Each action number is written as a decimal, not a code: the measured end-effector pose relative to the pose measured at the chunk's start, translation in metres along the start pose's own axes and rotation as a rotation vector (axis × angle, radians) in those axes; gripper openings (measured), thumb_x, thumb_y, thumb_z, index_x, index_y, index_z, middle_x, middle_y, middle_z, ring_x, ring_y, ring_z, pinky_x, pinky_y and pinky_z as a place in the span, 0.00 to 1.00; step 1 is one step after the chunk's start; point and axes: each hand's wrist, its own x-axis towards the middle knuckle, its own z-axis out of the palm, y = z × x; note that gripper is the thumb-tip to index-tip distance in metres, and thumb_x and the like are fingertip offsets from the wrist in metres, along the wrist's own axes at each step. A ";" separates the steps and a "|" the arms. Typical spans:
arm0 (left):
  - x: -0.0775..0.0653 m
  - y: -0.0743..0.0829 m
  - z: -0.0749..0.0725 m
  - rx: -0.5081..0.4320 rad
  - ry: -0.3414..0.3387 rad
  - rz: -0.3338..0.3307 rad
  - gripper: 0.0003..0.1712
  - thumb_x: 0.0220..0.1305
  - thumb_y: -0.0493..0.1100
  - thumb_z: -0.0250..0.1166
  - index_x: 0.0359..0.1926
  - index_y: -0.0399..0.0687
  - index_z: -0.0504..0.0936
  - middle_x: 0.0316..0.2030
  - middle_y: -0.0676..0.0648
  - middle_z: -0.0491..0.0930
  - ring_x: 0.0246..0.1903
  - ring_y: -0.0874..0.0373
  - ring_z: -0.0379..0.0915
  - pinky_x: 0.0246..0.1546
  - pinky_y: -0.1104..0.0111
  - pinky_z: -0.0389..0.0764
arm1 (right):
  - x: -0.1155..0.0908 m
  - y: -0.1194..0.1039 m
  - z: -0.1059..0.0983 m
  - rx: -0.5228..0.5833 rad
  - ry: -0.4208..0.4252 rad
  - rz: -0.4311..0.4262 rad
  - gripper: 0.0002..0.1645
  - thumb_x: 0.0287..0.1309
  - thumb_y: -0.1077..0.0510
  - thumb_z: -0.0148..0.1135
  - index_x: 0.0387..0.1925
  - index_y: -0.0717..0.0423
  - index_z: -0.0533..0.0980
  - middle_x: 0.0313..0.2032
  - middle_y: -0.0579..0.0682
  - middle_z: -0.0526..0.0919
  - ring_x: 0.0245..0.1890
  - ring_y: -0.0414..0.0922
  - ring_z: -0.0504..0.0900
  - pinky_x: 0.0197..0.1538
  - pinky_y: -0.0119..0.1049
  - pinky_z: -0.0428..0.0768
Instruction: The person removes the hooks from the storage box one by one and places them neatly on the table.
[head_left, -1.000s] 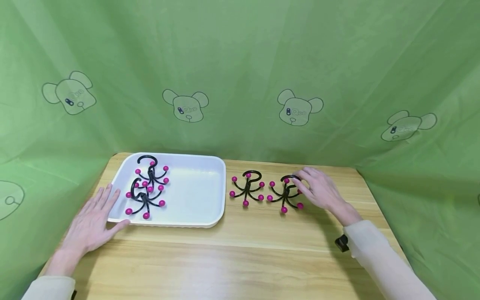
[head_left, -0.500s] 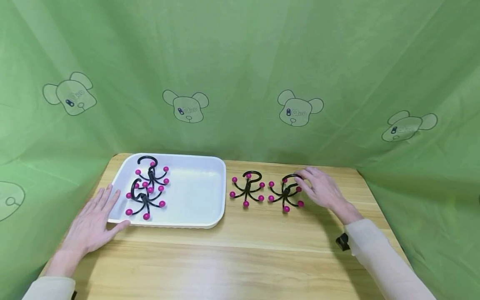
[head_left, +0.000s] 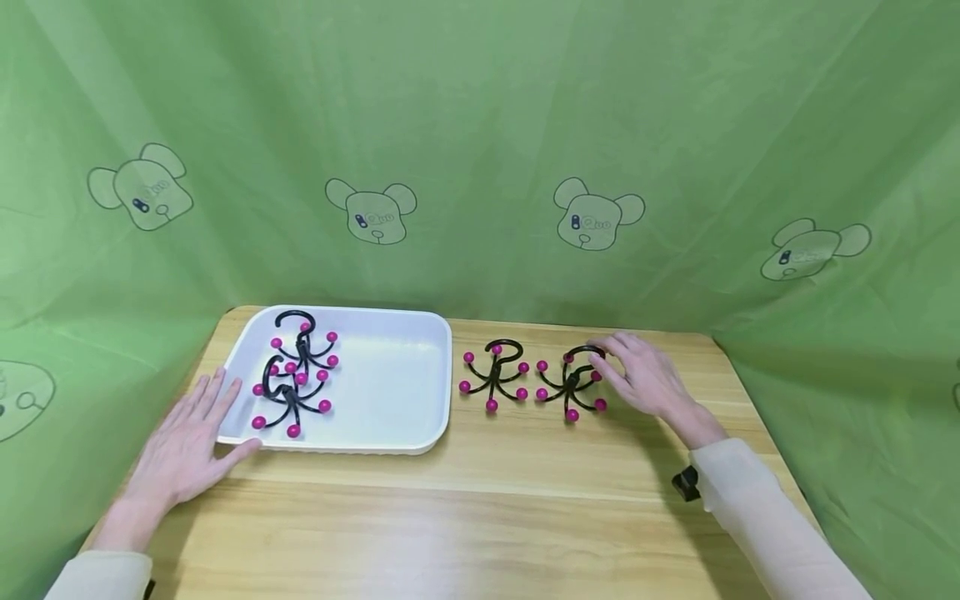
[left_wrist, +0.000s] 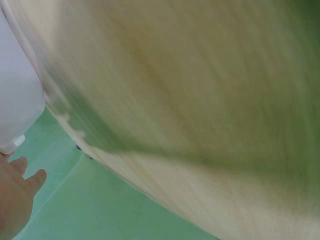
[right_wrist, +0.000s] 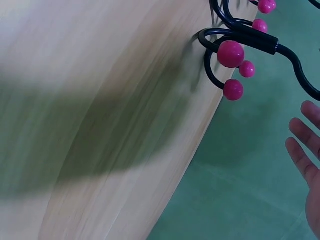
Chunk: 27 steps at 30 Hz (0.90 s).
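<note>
My left hand (head_left: 183,433) lies spread along the left end of a white tray (head_left: 397,442), its fingers and thumb straight at the rim. Two black claw hangers with pink ball tips sit in that tray, a rear one (head_left: 303,343) and a front one (head_left: 290,400). On the table right of the tray stands another claw hanger (head_left: 494,375). Beside it, my right hand (head_left: 641,375) pinches the curved top hook of the rightmost claw hanger (head_left: 572,382), whose arms point downward. In the right wrist view, this hanger (right_wrist: 255,39) shows its black stem, with part of my right hand (right_wrist: 310,150) nearby.
The wooden table (head_left: 420,533) ends at the back against a green curtain (head_left: 480,150) printed with bear heads. The curtain also closes off both sides. In the left wrist view the tray's outer wall (left_wrist: 17,85) shows near my fingers.
The rightmost claw hanger has turned slightly, its hook moving a little to the right with my right fingers. My left hand, the tray and the other hangers keep their places.
</note>
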 end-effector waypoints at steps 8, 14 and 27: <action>0.001 0.000 0.000 -0.006 -0.002 -0.002 0.58 0.70 0.69 0.60 0.85 0.41 0.47 0.85 0.33 0.42 0.84 0.32 0.42 0.86 0.57 0.25 | 0.005 -0.012 -0.010 0.003 -0.033 0.008 0.28 0.76 0.44 0.59 0.69 0.51 0.75 0.58 0.58 0.83 0.53 0.57 0.82 0.49 0.58 0.85; 0.002 0.001 -0.001 -0.007 -0.005 -0.001 0.58 0.71 0.70 0.60 0.85 0.40 0.47 0.84 0.32 0.43 0.83 0.31 0.42 0.82 0.67 0.18 | 0.011 -0.029 -0.017 0.024 -0.024 0.000 0.32 0.73 0.43 0.61 0.71 0.54 0.73 0.64 0.61 0.81 0.61 0.61 0.79 0.63 0.64 0.79; 0.002 0.001 -0.001 -0.014 -0.014 -0.002 0.59 0.70 0.70 0.60 0.85 0.40 0.47 0.84 0.31 0.42 0.83 0.31 0.42 0.78 0.33 0.55 | 0.030 -0.083 -0.024 0.017 0.051 -0.099 0.37 0.70 0.39 0.61 0.72 0.54 0.72 0.66 0.59 0.81 0.66 0.61 0.77 0.68 0.63 0.75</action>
